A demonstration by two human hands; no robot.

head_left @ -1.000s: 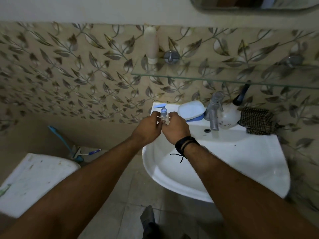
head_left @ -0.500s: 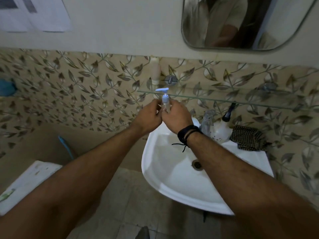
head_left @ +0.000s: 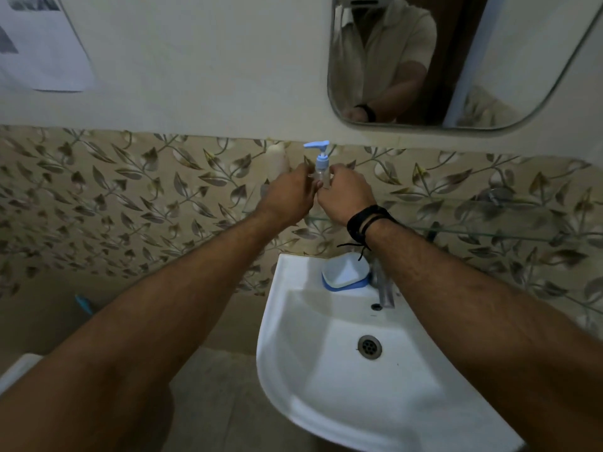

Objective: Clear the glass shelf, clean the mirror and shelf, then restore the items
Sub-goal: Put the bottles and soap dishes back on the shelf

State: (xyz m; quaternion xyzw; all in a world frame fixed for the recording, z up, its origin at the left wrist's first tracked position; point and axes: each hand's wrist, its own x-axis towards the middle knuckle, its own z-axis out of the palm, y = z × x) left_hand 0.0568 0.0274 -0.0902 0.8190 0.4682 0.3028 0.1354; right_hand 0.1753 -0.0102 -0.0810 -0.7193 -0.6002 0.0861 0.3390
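Both hands, left hand (head_left: 288, 194) and right hand (head_left: 346, 196), held the pump bottle (head_left: 320, 164) upright, fingers curled round its body, above the glass shelf (head_left: 489, 234), at eleven o'clock from the sink (head_left: 326, 370).

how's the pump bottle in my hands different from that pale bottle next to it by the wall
The pump bottle has a blue pump head on a small clear body; the pale bottle is cream and opaque, with no pump showing. The pump bottle is gripped between the left hand and right hand; nothing grips the pale bottle, which the left hand partly hides. The pale bottle looks wider than the pump bottle. Both stand upright at the left end of the glass shelf.
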